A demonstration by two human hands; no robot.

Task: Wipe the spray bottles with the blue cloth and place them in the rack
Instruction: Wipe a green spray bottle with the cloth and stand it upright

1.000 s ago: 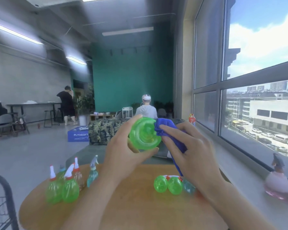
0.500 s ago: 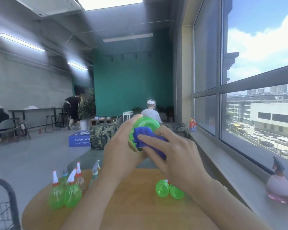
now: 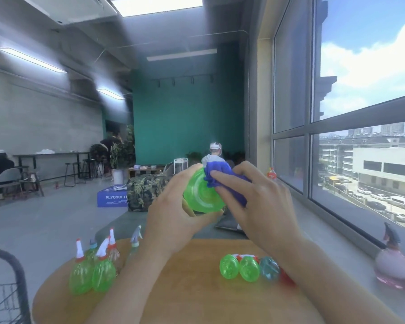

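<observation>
My left hand grips a green spray bottle raised above the round wooden table, its base turned toward me. My right hand presses the blue cloth against the bottle's upper right side. Several upright spray bottles, green and clear, stand at the table's left. Two green bottles and a blue one lie on their sides at the right. The black wire rack shows at the lower left edge.
A window sill runs along the right, with a pink figurine and a small red bottle on it. Beyond the table are a leaf-patterned sofa, a blue box and people seated farther back.
The cloth has slid from over the bottle's base to its upper right side, uncovering the base. The view has tilted upward a little.
</observation>
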